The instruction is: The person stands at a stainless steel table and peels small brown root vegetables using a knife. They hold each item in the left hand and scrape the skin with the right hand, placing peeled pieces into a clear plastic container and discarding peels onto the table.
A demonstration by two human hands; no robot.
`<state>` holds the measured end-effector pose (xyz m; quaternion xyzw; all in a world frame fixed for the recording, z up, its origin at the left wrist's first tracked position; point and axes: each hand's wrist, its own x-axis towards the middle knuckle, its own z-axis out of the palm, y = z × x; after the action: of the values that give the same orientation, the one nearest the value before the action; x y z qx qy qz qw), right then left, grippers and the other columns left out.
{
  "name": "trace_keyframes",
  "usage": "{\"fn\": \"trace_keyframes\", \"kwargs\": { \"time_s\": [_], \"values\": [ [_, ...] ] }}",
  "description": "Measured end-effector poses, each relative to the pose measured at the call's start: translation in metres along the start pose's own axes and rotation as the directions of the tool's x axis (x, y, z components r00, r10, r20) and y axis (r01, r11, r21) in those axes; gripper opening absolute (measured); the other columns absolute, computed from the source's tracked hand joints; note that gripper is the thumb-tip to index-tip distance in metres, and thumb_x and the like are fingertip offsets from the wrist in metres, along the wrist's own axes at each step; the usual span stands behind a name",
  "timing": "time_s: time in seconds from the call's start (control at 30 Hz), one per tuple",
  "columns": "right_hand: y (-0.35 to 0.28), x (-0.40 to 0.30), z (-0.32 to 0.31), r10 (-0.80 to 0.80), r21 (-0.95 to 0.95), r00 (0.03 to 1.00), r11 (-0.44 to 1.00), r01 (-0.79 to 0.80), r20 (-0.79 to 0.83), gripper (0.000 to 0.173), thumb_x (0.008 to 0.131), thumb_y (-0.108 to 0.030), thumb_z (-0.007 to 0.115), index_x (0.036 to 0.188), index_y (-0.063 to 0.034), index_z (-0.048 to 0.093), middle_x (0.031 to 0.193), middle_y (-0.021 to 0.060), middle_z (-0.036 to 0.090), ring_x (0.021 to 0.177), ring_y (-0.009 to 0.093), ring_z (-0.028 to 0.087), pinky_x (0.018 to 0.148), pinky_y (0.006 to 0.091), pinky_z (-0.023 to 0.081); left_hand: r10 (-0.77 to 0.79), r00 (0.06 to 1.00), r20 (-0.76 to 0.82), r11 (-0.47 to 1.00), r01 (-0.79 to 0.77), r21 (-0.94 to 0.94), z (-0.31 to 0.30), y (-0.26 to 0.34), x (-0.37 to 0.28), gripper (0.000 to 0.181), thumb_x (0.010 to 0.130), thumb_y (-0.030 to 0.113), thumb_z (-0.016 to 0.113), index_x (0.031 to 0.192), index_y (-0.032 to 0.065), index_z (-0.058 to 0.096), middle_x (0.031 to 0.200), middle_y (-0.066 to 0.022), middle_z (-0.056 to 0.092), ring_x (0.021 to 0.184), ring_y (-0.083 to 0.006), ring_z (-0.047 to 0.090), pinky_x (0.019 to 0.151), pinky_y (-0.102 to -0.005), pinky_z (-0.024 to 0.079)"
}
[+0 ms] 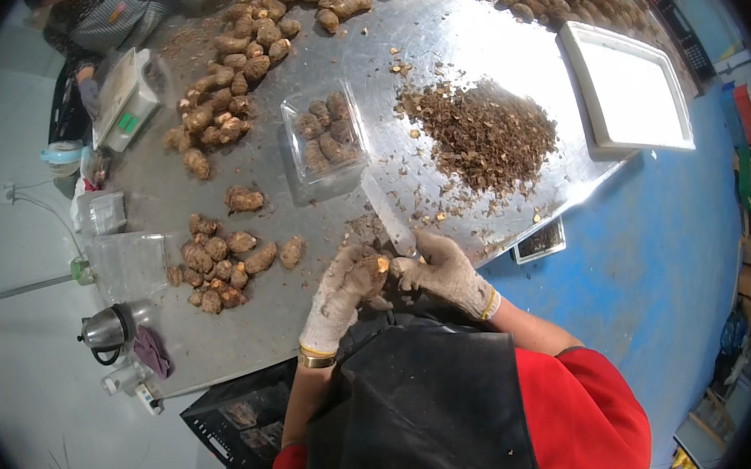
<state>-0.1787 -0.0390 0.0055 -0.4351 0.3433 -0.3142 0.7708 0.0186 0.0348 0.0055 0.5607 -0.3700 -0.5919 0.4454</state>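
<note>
My left hand (337, 298), in a dirty white knit glove, is closed around a brown taro corm (372, 278) with a pale cut patch at its end. My right hand (442, 272), gloved alike, grips a knife whose broad pale blade (388, 213) points up and away from me over the table edge. Its handle is hidden in the glove. Both hands are close together in front of my black apron (430, 404). Beyond them, a clear plastic tray (299, 167) holds several taros. Left of my hands lies a small heap of taros (210, 255).
Brown peelings (487, 134) are piled on the metal table (374, 67). A white tray (631, 88) sits at the right edge. Larger taro heaps (223, 100) lie farther back. A scale (126, 99) and a co-worker's gloved hand (89, 97) are far left; a kettle (104, 328) is at left.
</note>
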Motion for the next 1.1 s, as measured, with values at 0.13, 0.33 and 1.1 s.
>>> {"fn": "trace_keyframes", "kwargs": {
  "time_s": [0.13,0.33,1.1],
  "values": [
    [-0.001,0.001,-0.005,-0.039,-0.265,0.998,0.964,0.024,-0.050,0.029,0.090,-0.014,0.070,0.113,0.0000,0.060,0.088,0.0042,0.064,0.079,0.011,0.059,0.070,0.0293,0.050,-0.165,0.985,0.055,0.965,0.172,-0.197,0.005,0.019,-0.004,0.071,0.077,0.021,0.082,0.134,0.0022,0.045,0.118,-0.0100,0.062,0.099,-0.0193,0.064,0.078,-0.0338,0.057],
    [-0.022,-0.013,-0.006,-0.037,-0.458,0.995,0.889,-0.010,-0.093,0.025,0.091,-0.030,0.065,0.101,-0.0070,0.062,0.071,0.0166,0.060,0.069,0.034,0.063,0.062,0.0398,0.050,0.220,0.975,-0.026,0.842,-0.177,0.510,0.010,0.021,-0.007,0.076,0.076,0.026,0.083,0.136,0.0019,0.044,0.124,-0.0136,0.059,0.111,-0.0225,0.060,0.093,-0.0354,0.051],
    [-0.002,0.003,-0.016,0.017,-0.907,0.994,0.407,-0.104,-0.107,0.034,0.095,-0.043,0.050,0.104,-0.0115,0.061,0.090,0.0147,0.067,0.086,0.036,0.066,0.074,0.0477,0.052,0.453,0.888,-0.082,0.459,-0.153,0.875,0.004,0.012,-0.020,0.067,0.075,0.028,0.082,0.129,0.0018,0.052,0.117,-0.0191,0.062,0.104,-0.0325,0.064,0.085,-0.0388,0.054]
  ]
}}
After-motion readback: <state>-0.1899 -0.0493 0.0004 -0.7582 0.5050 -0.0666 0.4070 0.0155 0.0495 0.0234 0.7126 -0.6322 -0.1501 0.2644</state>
